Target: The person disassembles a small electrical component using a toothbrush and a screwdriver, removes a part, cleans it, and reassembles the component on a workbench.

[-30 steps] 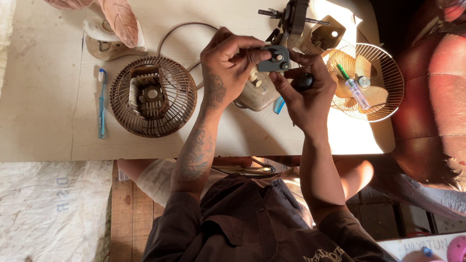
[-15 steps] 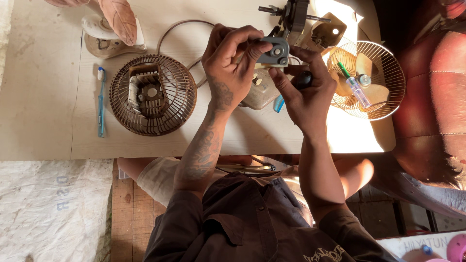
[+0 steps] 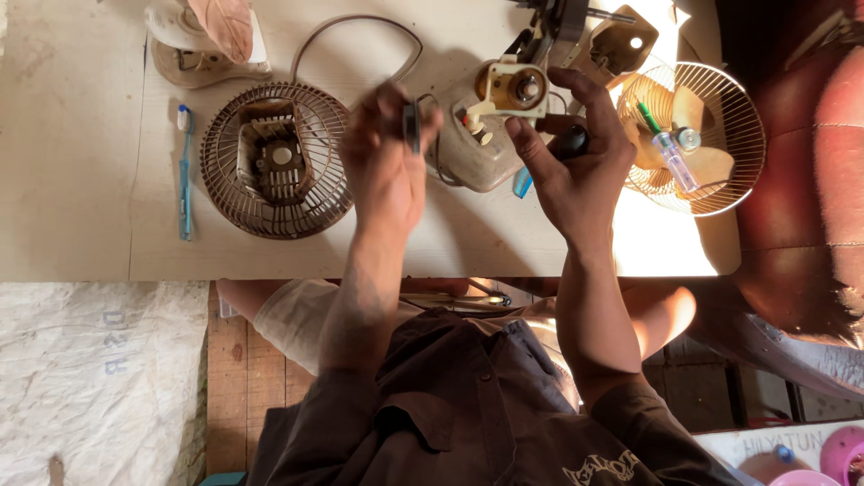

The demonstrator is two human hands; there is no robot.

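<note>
Left hand (image 3: 385, 166) pinches a small dark part (image 3: 411, 126), light and rigid, by its edges; right hand (image 3: 576, 166) grips a dark-handled tool (image 3: 571, 142).

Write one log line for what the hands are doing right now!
left hand: pinching small dark flat part | right hand: gripping black tool handle | brown round wire fan guard: on beige table

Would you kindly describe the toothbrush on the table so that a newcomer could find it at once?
Start at the pale table and find the round brown fan grille lying left of the person's left hand. Just left of that grille, apart from it, lies the toothbrush, its head pointing away from the person. It is the only slim blue thing on that side; everything near it is brown or cream.
</note>
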